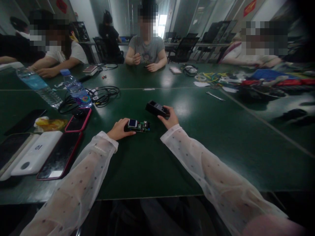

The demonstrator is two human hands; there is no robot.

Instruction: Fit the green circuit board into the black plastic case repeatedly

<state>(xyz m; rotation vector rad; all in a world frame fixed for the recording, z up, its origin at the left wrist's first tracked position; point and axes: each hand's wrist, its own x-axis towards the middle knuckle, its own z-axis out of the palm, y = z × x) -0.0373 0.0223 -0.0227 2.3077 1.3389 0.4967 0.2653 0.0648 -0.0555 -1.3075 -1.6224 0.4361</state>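
Note:
My left hand (pixel 120 128) grips one end of a green circuit board (pixel 141 126) with a small dark square screen (pixel 133 123) on it. Thumb and fingers close around the board's left end, just over the green table. Further right and a little farther away, my right hand (pixel 170 118) holds a black rectangular plastic case (pixel 156 108) by its right end. A lighter window or recess shows on the case's upper face. Case and board are apart, with a narrow gap between them. Both forearms wear sheer white sleeves with dark dots.
Phones (pixel 60 155), a white power bank (pixel 36 152) and a pink-edged phone (pixel 79 119) lie at left. Behind them stand water bottles (pixel 76 88) beside coiled black cables (pixel 105 96). A wrench (pixel 215 96) and tangled wires (pixel 209 78) lie right. Several people sit around the table (pixel 152 170).

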